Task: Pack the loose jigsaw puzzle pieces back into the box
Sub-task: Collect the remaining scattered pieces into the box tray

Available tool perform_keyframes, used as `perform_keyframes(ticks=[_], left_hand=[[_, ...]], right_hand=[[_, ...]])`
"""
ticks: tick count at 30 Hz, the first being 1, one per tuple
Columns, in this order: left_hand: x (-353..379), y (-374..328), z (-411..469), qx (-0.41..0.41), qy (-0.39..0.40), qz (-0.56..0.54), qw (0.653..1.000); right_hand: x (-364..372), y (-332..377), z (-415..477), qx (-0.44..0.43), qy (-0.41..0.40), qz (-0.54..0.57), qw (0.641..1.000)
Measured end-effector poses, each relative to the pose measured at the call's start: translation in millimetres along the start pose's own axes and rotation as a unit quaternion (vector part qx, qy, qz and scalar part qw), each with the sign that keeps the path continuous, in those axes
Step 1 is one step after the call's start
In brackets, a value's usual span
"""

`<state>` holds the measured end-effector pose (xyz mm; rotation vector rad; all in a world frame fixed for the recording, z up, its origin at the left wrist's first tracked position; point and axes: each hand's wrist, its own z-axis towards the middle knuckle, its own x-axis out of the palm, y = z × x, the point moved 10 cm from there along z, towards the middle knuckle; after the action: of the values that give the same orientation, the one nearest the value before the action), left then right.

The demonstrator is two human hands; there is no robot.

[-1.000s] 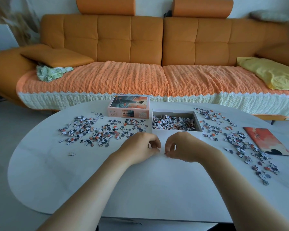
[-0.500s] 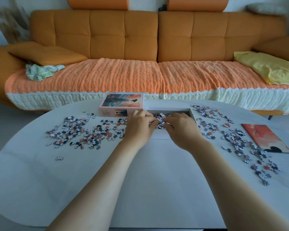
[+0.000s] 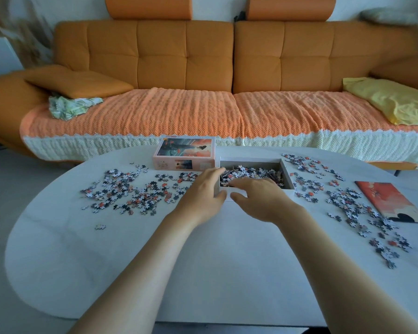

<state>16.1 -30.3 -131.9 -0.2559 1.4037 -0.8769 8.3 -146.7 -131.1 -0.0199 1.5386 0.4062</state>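
Beneath both hands' spread fingers (image 3: 239,183): box (image 3: 287,174) of pieces (image 3: 253,171).

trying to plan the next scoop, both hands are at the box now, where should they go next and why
Probably the left hand should slide left to the scattered loose puzzle pieces beside it. Both hands look open at the white cardboard box, the right hand apparently empty, and that pile on the white oval table lies nearest.
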Motion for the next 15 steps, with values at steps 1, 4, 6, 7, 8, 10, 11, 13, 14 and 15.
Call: perform_keyframes(ticks=[1, 4, 6, 7, 8, 10, 11, 13, 14, 15], left_hand=[[-4, 4, -5, -0.002, -0.005, 0.006, 1.000], [-29, 18, -21, 0.002, -0.052, 0.073, 0.996], [-49, 32, -33, -0.006, -0.082, 0.117, 0.990], [-58, 42, -40, -0.019, -0.090, 0.139, 0.986], [-68, 52, -47, -0.039, -0.095, 0.165, 0.981], [-84, 77, -63, -0.090, -0.096, 0.233, 0.964], [-91, 91, -72, -0.125, -0.087, 0.266, 0.952], [-101, 124, -90, -0.207, -0.049, 0.300, 0.930], [-103, 141, -100, -0.247, -0.023, 0.299, 0.921], [-104, 154, -108, -0.277, 0.002, 0.290, 0.916]], right_hand=[[-3, 2, 0, -0.002, -0.013, -0.006, 1.000], [-23, 29, -2, -0.062, -0.105, 0.020, 0.992], [-36, 60, -7, -0.118, -0.159, 0.041, 0.979], [-39, 78, -9, -0.142, -0.174, 0.049, 0.973], [-37, 95, -10, -0.161, -0.175, 0.056, 0.970], [-21, 119, -3, -0.162, -0.133, 0.072, 0.975], [-7, 126, 3, -0.147, -0.098, 0.074, 0.981], [20, 135, 16, -0.114, -0.025, 0.054, 0.992], [31, 138, 21, -0.102, 0.006, 0.044, 0.994], [40, 141, 25, -0.095, 0.029, 0.037, 0.994]])
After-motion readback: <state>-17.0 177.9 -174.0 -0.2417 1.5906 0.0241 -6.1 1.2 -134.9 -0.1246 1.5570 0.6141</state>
